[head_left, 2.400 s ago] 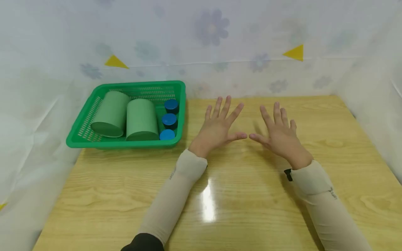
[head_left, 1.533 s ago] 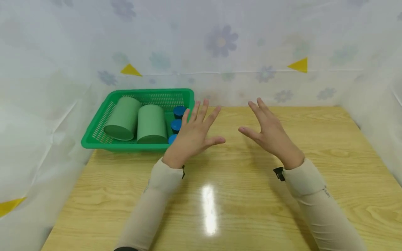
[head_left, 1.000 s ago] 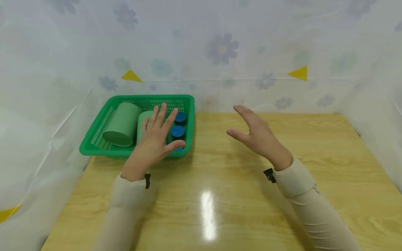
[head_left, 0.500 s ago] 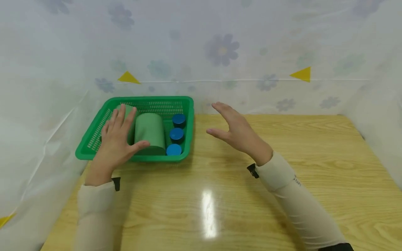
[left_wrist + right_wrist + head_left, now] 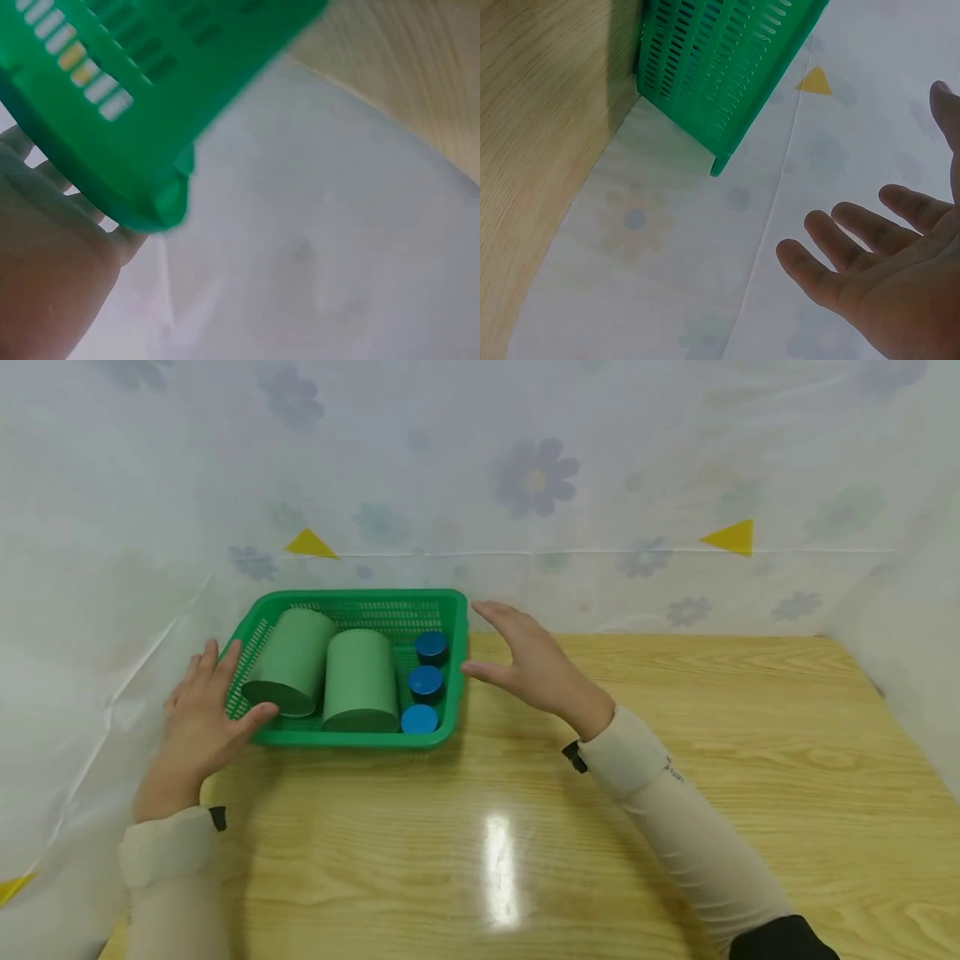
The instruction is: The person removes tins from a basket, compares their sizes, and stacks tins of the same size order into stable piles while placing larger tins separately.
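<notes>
A green plastic basket [image 5: 360,739] stands at the back left of the table in the head view. Two light green cylinders [image 5: 294,652] lie inside it, beside a column of three round things with blue tops [image 5: 426,682]. My left hand [image 5: 198,727] is at the basket's left side, fingers spread and thumb over the front corner; whether it touches cannot be told. In the left wrist view, its fingers [image 5: 90,208] are partly hidden behind the basket rim. Off the right side is my right hand [image 5: 540,664], thumb and fingers extended, apart from the basket in the right wrist view.
The wooden table [image 5: 450,827] carries the basket. A white flowered sheet [image 5: 615,460] rises behind and at both sides, with yellow triangles [image 5: 731,537] on it. The basket's back and left sides stand close to the sheet.
My left hand has swept left over the basket, from beside its right to its left side. My right hand has moved left toward the basket's right side. The basket's contents look the same.
</notes>
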Tool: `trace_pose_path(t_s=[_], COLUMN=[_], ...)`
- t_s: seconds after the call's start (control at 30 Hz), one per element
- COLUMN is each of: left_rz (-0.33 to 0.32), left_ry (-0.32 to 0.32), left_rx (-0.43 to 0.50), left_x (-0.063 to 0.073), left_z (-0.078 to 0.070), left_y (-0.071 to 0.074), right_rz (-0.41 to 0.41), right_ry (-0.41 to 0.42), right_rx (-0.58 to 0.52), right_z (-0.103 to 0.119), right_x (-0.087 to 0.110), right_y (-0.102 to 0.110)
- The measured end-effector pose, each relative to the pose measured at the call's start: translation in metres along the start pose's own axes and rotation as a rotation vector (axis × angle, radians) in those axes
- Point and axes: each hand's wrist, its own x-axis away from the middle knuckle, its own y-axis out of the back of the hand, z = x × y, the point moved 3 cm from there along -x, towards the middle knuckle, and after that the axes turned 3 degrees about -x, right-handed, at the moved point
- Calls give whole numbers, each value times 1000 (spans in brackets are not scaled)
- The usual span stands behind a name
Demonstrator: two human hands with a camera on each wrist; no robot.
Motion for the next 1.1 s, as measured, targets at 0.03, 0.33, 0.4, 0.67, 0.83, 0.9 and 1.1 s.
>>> trace_pose_path(t_s=[0.03,0.33,0.4,0.67,0.83,0.9,1.1], left_rz=[-2,65,87,138,145,142,134], left_ry=[6,74,88,124,122,122,118], left_rx=[-1,97,129,170,169,178,192], left_x=[1,8,8,12,13,13,12], left_z=[4,32,36,45,46,46,42], left_y=[1,-2,-3,-6,-8,-8,-5], right_rz=[1,40,50,127,160,167,209], right_ry=[4,6,-7,-44,-47,-41,-31], right_rx=[-5,-17,-12,-7,10,13,64], right_z=[0,4,5,9,7,7,7], right_x=[-2,-20,-25,-43,-53,-57,-72], right_y=[-2,-18,-21,-41,-55,-60,-73])
